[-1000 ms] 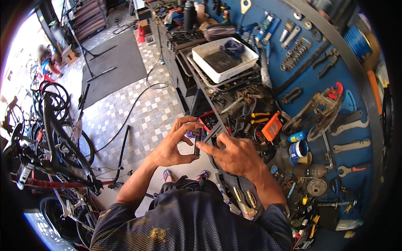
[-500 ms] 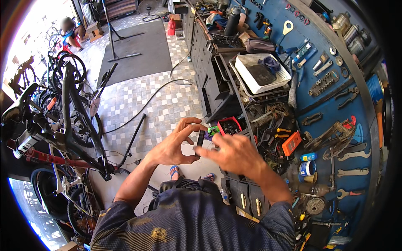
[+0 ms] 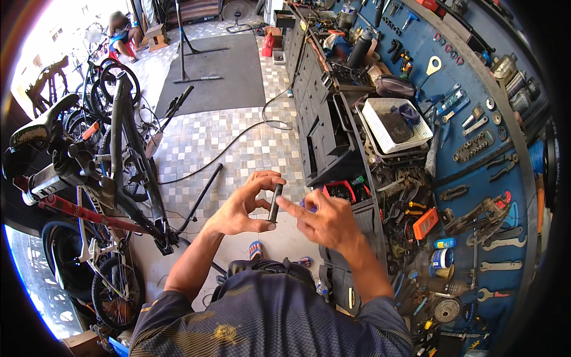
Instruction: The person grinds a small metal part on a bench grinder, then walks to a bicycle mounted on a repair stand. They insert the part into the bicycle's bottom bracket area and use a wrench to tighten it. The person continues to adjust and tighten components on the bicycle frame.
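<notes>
In front of my body, my left hand [image 3: 245,205] holds a short, dark metal rod [image 3: 275,204] upright by its ends. The thumb is at the lower end and the fingertips are at the upper one, leaving a gap inside the grip. My right hand [image 3: 323,218] comes from the right with its index finger stretched to the rod's side, at or very near its surface. Its other fingers are loosely curled, and I see nothing held in them. The exact kind of rod cannot be made out.
To the right runs a cluttered workbench with a white basket [image 3: 391,143], a red parts bin [image 3: 347,191] and a tool board [image 3: 452,128]. A bicycle frame [image 3: 122,154] stands left. A cable [image 3: 229,138] crosses the tiled floor. A person [image 3: 124,37] sits far left.
My right hand has drawn slightly away from a blurred motion at the rod, its index finger now extended. The rod shows more fully. The view has shifted, moving the surroundings rightward.
</notes>
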`<action>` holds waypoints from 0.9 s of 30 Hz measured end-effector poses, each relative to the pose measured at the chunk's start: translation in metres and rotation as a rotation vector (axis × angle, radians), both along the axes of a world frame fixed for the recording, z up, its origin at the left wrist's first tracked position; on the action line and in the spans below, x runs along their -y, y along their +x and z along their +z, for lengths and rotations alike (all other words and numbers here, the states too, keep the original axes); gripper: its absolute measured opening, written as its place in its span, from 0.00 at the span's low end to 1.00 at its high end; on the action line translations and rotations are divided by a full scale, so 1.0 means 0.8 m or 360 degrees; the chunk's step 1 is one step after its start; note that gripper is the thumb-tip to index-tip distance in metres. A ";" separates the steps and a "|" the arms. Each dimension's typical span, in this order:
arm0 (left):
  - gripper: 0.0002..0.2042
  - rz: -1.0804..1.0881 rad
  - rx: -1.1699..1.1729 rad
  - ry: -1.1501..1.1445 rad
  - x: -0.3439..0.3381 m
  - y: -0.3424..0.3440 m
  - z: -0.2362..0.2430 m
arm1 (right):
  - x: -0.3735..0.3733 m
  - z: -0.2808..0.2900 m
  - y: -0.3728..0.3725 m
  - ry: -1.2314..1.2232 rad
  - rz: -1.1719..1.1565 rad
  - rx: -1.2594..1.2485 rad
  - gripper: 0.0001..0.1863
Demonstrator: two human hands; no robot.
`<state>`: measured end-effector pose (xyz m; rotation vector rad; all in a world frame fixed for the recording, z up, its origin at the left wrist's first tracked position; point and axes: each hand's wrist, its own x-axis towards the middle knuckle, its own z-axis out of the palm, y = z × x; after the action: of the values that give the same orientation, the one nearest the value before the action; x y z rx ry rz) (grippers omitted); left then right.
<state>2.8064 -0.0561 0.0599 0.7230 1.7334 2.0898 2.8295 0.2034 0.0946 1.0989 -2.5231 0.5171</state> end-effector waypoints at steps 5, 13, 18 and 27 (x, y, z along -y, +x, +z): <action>0.44 -0.0090 -0.0015 0.0196 0.010 -0.001 -0.004 | 0.017 -0.017 0.007 -0.0130 -0.0037 -0.0021 0.30; 0.44 -0.0134 -0.0073 0.0105 0.016 -0.003 0.000 | 0.033 -0.013 0.007 -0.0258 0.0306 0.0034 0.39; 0.44 -0.0168 -0.0029 0.0128 0.019 0.000 -0.005 | 0.033 -0.004 -0.013 -0.0157 -0.0066 0.0119 0.36; 0.44 -0.0089 -0.0074 0.0136 0.026 0.000 -0.011 | 0.038 -0.031 -0.013 -0.0167 0.0041 0.0066 0.38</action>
<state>2.8066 -0.0766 0.0512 0.8408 1.6363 2.1366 2.8191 0.1728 0.0696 1.0944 -2.4884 0.6776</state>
